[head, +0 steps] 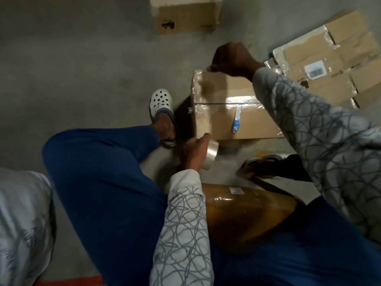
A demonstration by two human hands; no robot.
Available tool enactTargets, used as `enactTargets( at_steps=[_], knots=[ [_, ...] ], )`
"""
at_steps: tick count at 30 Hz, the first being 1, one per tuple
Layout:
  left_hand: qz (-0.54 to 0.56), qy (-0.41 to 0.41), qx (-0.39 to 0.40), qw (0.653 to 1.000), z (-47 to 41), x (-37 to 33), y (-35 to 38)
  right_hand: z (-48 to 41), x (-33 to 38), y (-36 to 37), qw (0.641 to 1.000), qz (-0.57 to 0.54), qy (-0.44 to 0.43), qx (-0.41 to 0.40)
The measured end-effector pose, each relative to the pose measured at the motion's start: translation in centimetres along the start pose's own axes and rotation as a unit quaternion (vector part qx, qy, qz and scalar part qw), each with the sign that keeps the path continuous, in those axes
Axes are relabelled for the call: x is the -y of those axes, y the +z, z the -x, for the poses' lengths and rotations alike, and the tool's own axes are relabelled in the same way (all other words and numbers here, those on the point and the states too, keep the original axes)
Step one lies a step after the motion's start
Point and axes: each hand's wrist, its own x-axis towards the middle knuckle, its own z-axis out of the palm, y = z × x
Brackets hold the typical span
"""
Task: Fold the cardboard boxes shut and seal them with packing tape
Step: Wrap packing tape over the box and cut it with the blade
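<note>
- Cardboard box [224, 122]: flaps shut, clear tape over seam and left end; contents hidden
- Left hand [194, 150] grips tape roll [212, 149], near edge
- Right hand [232, 58] pinches far edge

Left arm [183, 223] extends forward, sleeve to the wrist. Left hand [194, 149] grips a tape roll [211, 154], fingers curled round it. Right arm [321, 137] reaches farther forward. Right hand [232, 58], knuckles up, curls its fingers over the far edge of the box [226, 112].
</note>
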Motion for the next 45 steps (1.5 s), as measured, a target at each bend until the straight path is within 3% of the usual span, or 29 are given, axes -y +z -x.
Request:
enactTargets(
  at_steps=[4, 8, 13, 15, 19, 21, 23, 25, 27, 29, 32, 36, 38, 42, 45],
  knots=[
    [0.043, 0.096, 0.011, 0.994, 1.4, -1.6, 0.8, 5.5, -0.2, -0.6, 0.994, -0.106, 0.034, -0.013],
    [-0.064, 0.264, 0.024, 0.962, 3.1, -4.0, 3.4, 10.6, -0.2, -3.4, 0.965, -0.251, 0.033, -0.068],
    [-0.244, 0.378, -0.015, 0.893, 1.4, -6.2, 8.0, 16.6, -0.2, -7.3, 0.94, -0.329, 0.001, -0.093],
    [-0.261, 0.397, -0.016, 0.88, 1.0, -6.8, 9.9, 17.9, -1.1, -8.4, 0.919, -0.381, 0.007, -0.1],
    [-0.321, 0.352, 0.016, 0.879, 1.0, -8.2, 12.0, 18.7, -2.4, -8.5, 0.898, -0.427, 0.069, -0.079],
    [-0.358, 0.316, 0.051, 0.877, 0.8, -8.5, 11.4, 18.5, -3.1, -8.0, 0.91, -0.398, 0.094, -0.069],
    [-0.249, 0.288, 0.054, 0.923, 0.6, -8.4, 9.3, 18.3, -3.6, -7.6, 0.933, -0.339, 0.102, -0.063],
    [-0.115, 0.262, -0.036, 0.957, 0.5, -7.9, 6.5, 18.0, -3.5, -7.3, 0.951, -0.291, 0.095, -0.042],
    [-0.037, 0.261, -0.109, 0.958, 1.2, -8.5, 3.6, 17.5, -2.8, -7.0, 0.964, -0.254, 0.075, 0.004],
    [0.077, 0.306, -0.06, 0.947, 2.8, -9.9, 1.2, 17.0, -1.3, -6.8, 0.972, -0.221, 0.054, 0.058],
    [0.184, 0.369, 0.112, 0.904, 4.7, -11.7, -0.5, 16.3, 1.2, -6.9, 0.98, -0.167, 0.006, 0.106],
    [0.198, 0.335, 0.244, 0.888, 5.6, -11.4, -1.6, 15.9, 3.4, -8.2, 0.987, -0.088, -0.053, 0.124],
    [0.187, 0.31, 0.261, 0.895, 6.1, -10.9, -1.8, 16.1, 4.0, -8.9, 0.99, -0.029, -0.072, 0.117],
    [0.165, 0.337, 0.214, 0.902, 6.6, -9.8, -1.6, 17.1, 4.8, -10.1, 0.984, 0.093, -0.126, 0.087],
    [0.084, 0.401, 0.106, 0.906, 6.9, -9.0, -1.9, 17.9, 4.6, -10.7, 0.983, 0.115, -0.134, 0.05]
  ],
)
